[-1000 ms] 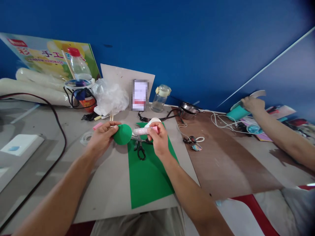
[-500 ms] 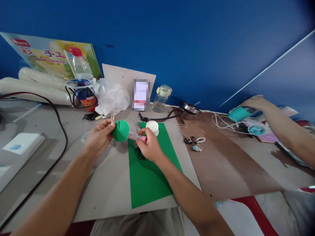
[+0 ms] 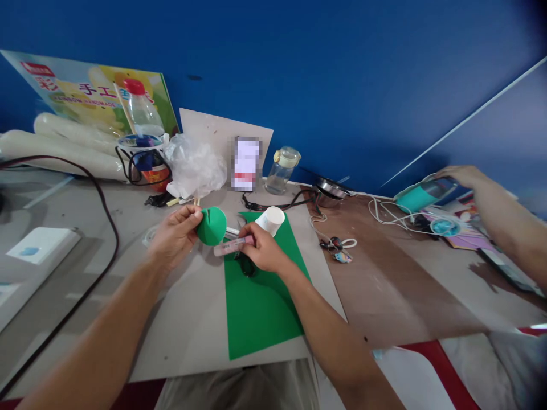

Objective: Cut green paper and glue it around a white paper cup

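My left hand [image 3: 173,233] pinches the left edge of a green paper disc [image 3: 213,226], which has a short slit near its top. Close to the disc's right side, my right hand [image 3: 265,247] is closed on a slim pink stick with print on it [image 3: 231,246], pointing left. Just behind the right hand a white paper cup [image 3: 273,219] leans over; whether the fingers touch it I cannot tell. Underneath lies a green sheet [image 3: 265,319]. Scissors with black handles [image 3: 247,266] rest on it, partly hidden by the right hand and stick.
A phone [image 3: 245,164] leans against a board at the back, beside a clear bottle [image 3: 282,169] and a plastic bag [image 3: 196,165]. A black cable [image 3: 113,256] crosses the left side. Keys [image 3: 342,256] lie right of centre. Another person's hand [image 3: 461,175] touches a teal container [image 3: 421,196].
The pink stick has swung lower and towards me, away from the disc's edge. The white cup has tipped from standing to leaning. My left hand still holds the disc.
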A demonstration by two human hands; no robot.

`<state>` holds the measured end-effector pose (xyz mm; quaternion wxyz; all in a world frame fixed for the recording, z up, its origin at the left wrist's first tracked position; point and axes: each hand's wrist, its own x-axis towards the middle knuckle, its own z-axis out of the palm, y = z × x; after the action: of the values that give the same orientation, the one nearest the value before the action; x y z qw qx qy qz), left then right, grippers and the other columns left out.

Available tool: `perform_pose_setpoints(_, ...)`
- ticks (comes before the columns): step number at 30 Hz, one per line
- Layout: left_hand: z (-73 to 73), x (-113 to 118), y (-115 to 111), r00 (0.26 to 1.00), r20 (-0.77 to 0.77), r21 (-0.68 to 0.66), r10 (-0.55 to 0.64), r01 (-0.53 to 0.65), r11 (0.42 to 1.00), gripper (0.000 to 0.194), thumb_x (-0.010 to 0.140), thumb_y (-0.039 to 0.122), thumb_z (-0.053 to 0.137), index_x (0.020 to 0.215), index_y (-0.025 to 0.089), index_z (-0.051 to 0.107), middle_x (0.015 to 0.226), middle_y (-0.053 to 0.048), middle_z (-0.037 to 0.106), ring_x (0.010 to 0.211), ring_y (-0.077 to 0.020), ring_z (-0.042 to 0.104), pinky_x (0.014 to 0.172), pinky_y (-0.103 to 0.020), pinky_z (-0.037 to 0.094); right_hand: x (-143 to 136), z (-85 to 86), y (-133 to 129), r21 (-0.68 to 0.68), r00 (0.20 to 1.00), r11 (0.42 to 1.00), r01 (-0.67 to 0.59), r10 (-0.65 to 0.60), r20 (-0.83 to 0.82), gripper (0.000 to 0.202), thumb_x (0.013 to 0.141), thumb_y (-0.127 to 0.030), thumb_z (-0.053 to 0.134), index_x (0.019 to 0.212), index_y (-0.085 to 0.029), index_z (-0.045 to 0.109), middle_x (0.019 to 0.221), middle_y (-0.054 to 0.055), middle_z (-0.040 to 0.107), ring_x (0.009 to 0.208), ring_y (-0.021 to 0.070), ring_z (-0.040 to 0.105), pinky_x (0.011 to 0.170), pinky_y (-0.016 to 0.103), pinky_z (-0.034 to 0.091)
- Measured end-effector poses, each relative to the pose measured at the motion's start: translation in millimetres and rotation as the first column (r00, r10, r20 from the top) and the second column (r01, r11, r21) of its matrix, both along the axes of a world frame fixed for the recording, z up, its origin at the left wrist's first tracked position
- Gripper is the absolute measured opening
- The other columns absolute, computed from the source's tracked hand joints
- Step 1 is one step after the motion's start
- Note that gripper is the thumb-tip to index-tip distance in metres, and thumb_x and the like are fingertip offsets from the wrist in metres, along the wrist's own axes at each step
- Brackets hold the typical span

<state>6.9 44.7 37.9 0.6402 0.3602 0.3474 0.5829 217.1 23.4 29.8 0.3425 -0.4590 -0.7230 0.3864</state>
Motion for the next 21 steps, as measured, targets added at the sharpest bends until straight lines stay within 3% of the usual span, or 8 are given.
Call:
perform_pose_setpoints(5,0.9,-1,0,1.0,0.012,-0.018,-0.013,0.013,1.0,0.016,0.071,0.023,0.075,0.073,0.016,0.061,0.067,0.001,0.06,0.054,-0.0101,0.054,0.049,-0.021,0.048,-5,-3.5,-2,-0.126,0.995,0.991,-0.047,0.035,-0.094,0.01,0.083,-0.027,0.051,0.09,-0.019,0.052,0.067,-0.003,0.053,0.061,0.0125,0.052,0.059,0.025,0.04)
perform_pose_setpoints(8,0.4,-1,1,1.0,0.013,-0.016,-0.009,0.009,1.0,0.017,0.07,0.024,0.075,0.074,0.016,0.06,0.065,0.002,0.059,0.053,-0.0098,0.054,0.048,-0.02,0.047,-6,-2.3,0,-0.189,0.983,0.982,-0.012,-0.022,-0.181,0.013,0.087,-0.031,0.046,0.086,-0.019,0.05,0.057,-0.005,0.051,0.052,0.011,0.05,0.054,0.023,0.039)
perform_pose_setpoints(11,-0.9,0,1,0.999,0.039,-0.035,0.01,-0.009,0.999,0.017,0.07,0.022,0.075,0.075,0.016,0.061,0.067,0.002,0.06,0.053,-0.0092,0.054,0.049,-0.02,0.048,-6,-1.5,1,-0.181,0.986,0.983,0.033,-0.061,-0.152,0.017,0.087,-0.034,0.046,0.081,-0.019,0.051,0.051,-0.007,0.046,0.047,0.0101,0.045,0.05,0.022,0.035)
perform_pose_setpoints(16,-1.3,1,1,0.998,0.062,-0.046,0.028,-0.025,0.999,0.016,0.07,0.021,0.075,0.076,0.016,0.061,0.069,0.003,0.062,0.057,-0.0088,0.056,0.053,-0.02,0.049,-9,1.4,-4,-0.074,0.995,0.997,-0.028,0.035,0.093,0.022,0.088,-0.034,0.048,0.076,-0.018,0.057,0.066,-0.001,0.058,0.063,0.0128,0.053,0.058,0.023,0.036)
perform_pose_setpoints(21,-0.8,1,-1,0.999,0.012,-0.051,-0.052,0.053,0.997,0.016,0.074,0.022,0.073,0.077,0.016,0.059,0.066,0.004,0.059,0.057,-0.0088,0.054,0.052,-0.02,0.047,-12,9.2,-11,-0.013,0.898,0.994,-0.11,0.105,0.427,0.037,0.094,-0.038,0.04,0.072,-0.018,0.061,0.063,0.003,0.06,0.064,0.0155,0.056,0.057,0.024,0.033)
